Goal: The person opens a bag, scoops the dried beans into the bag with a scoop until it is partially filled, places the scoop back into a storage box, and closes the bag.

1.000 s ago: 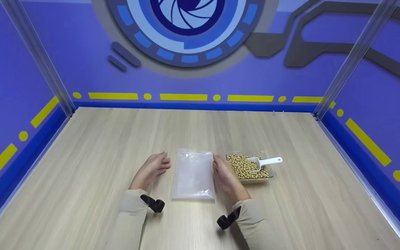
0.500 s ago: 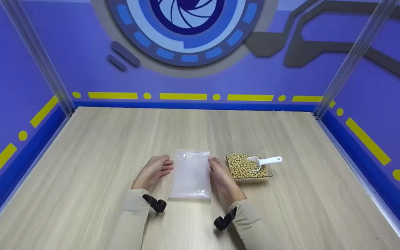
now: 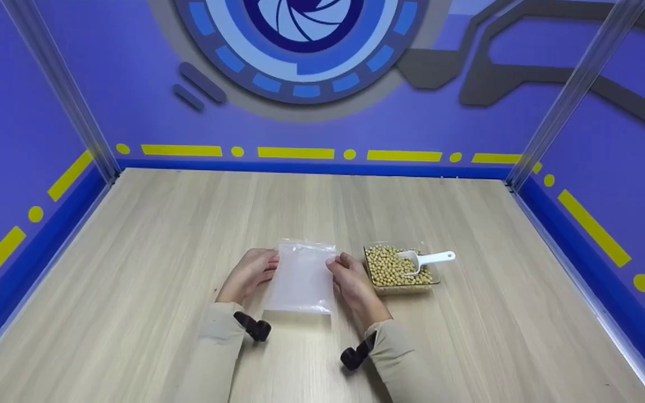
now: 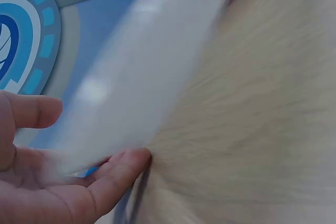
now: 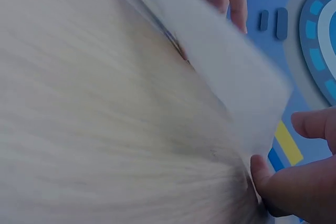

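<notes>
A clear, flat plastic bag [image 3: 302,280] with a seal-like strip along its far end is held just off the table, its near edge casting a shadow. My left hand [image 3: 248,274] grips its left edge; in the left wrist view, fingers [image 4: 118,179] curl under the bag, with the thumb raised above it. On the right edge my right hand [image 3: 354,282] holds on, its thumb lying over the bag in the head view. In the right wrist view, a fingertip [image 5: 261,170] touches the bag's edge. Parts of the fingers are hidden behind the bag.
Right of my right hand stands a clear container [image 3: 406,289] of yellowish beans [image 3: 388,267], likely soybeans. A white scoop [image 3: 436,258] rests in it, handle jutting right. Blue panels [image 3: 322,134] enclose the wooden table [image 3: 188,224] at the back and sides.
Both hands have closed in on the bag's side edges. The bag has shifted slightly left and risen off the table. The container and scoop stay where they were.
</notes>
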A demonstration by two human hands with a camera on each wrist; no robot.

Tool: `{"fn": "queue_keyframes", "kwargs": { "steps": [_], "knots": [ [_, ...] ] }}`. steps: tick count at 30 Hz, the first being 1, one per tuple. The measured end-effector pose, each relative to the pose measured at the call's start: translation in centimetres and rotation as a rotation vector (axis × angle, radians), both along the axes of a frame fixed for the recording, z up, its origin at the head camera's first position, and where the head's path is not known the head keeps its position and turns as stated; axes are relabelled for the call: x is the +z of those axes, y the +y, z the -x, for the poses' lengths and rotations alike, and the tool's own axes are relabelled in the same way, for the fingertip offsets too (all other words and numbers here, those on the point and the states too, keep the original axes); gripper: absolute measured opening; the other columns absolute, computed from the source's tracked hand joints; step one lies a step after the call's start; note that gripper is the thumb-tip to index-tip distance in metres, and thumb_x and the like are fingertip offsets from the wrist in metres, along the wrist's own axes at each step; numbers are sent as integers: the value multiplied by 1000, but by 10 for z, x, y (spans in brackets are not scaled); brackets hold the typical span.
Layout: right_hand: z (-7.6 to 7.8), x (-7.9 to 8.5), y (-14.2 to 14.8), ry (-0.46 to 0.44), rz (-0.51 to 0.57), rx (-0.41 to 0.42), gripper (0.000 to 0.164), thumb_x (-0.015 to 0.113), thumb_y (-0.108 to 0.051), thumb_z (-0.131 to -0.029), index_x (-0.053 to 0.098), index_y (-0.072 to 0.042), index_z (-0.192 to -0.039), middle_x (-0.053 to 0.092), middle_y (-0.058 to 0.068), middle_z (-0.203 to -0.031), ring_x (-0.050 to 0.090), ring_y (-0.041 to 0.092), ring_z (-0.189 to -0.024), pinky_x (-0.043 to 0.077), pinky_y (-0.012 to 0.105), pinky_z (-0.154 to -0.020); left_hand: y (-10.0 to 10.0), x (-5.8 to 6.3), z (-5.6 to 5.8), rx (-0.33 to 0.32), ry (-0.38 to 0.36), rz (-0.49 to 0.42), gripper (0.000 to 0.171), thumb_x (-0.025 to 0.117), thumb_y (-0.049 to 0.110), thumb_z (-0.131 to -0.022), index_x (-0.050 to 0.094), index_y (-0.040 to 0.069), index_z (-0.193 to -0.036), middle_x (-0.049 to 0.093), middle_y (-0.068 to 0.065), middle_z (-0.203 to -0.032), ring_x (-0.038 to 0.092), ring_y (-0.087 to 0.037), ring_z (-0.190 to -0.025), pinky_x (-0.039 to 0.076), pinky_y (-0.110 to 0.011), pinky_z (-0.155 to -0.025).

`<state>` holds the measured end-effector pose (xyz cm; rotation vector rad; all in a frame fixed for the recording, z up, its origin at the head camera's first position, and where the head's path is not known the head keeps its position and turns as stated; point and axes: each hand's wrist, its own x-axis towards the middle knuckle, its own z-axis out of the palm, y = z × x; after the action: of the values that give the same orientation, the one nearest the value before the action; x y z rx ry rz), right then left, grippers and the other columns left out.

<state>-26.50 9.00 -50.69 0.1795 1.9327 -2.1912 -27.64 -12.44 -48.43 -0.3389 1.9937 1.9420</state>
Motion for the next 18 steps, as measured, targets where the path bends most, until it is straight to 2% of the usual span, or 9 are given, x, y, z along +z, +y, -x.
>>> {"fn": "queue_keyframes", "kwargs": {
  "steps": [4,10,12,15,18],
  "knots": [
    [1,-2,-1,19,-29,-14,72,56,0,-89,14,18,-145,35,29,-140,41,32,-126,38,41,-106,0,0,-1,-16,41,40,43,40,11,-99,42,-13,-135,52,-21,-124,53,-24,-111,45,-38,-102],
    [2,-5,-3,79,-32,12,58,56,11,-82,35,18,-136,55,21,-114,53,18,-95,49,23,-83,0,0,-3,-42,111,109,42,43,5,-96,43,-13,-134,53,-26,-127,56,-28,-111,47,-41,-100],
    [2,-6,-3,91,-13,17,55,55,13,-81,38,17,-133,56,17,-108,54,17,-92,49,22,-80,0,-1,-3,-55,140,136,44,44,4,-96,42,-14,-136,55,-25,-125,58,-25,-106,49,-38,-96],
    [1,-8,-3,82,17,12,55,54,16,-78,37,16,-131,54,13,-105,54,16,-90,49,21,-77,2,-1,-3,-53,178,198,43,47,2,-93,48,-12,-133,61,-21,-115,60,-18,-92,52,-29,-82],
    [-1,-8,-3,62,15,8,53,53,15,-77,38,13,-128,53,11,-102,54,16,-86,49,22,-73,4,-2,-4,-46,200,227,44,49,0,-90,50,-8,-133,62,-18,-108,60,-18,-85,51,-26,-71]
  ]
}}
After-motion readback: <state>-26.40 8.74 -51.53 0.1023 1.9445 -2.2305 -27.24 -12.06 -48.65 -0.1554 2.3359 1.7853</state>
